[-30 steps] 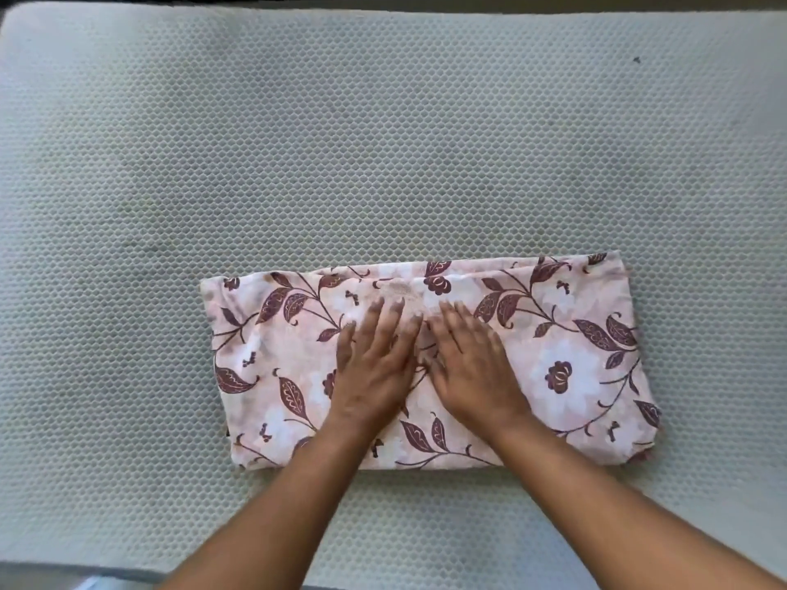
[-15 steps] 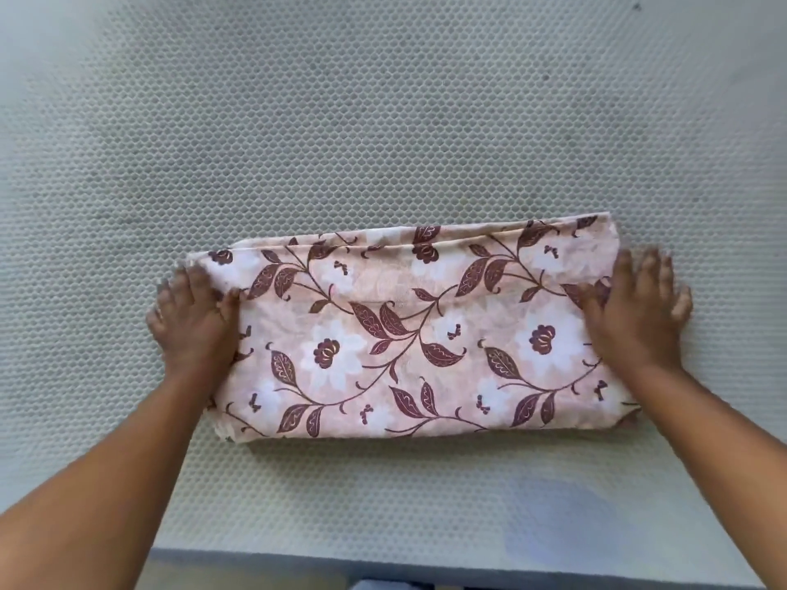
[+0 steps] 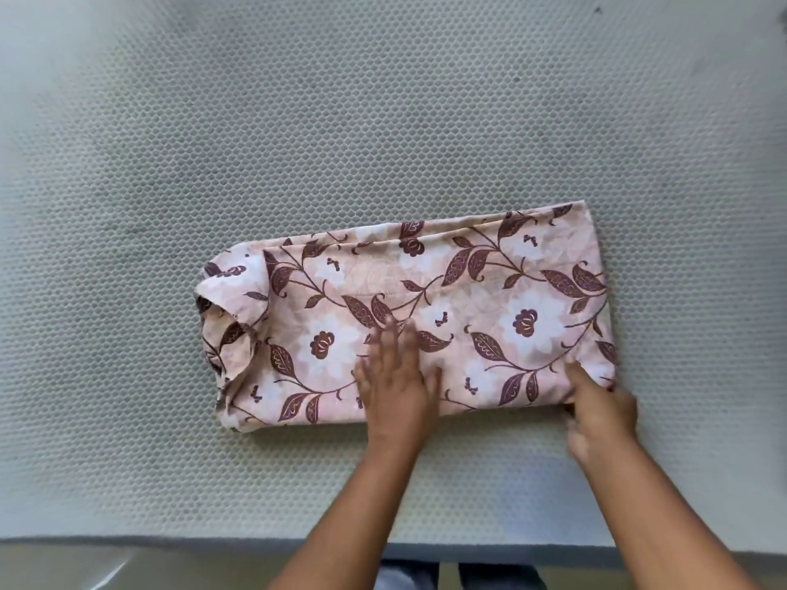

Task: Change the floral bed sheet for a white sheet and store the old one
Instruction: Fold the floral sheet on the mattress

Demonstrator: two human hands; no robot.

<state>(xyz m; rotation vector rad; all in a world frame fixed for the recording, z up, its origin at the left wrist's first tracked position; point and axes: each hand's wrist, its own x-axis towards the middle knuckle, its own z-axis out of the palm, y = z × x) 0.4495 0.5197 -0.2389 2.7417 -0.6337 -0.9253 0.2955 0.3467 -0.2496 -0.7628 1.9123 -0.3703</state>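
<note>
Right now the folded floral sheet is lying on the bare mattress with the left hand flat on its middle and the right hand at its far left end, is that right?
Not quite. The head view shows the right hand at the near right corner of the floral sheet, not its left end. The left hand is flat on the middle, and the sheet lies on the bare mattress.

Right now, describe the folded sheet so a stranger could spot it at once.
A grey, honeycomb-textured mattress fills the view. On its near half lies the sheet, folded into a long rectangle, with the left hand flat on its middle and the right hand at its near right corner. It is the only patterned thing: pink with maroon leaves and white flowers.
</note>
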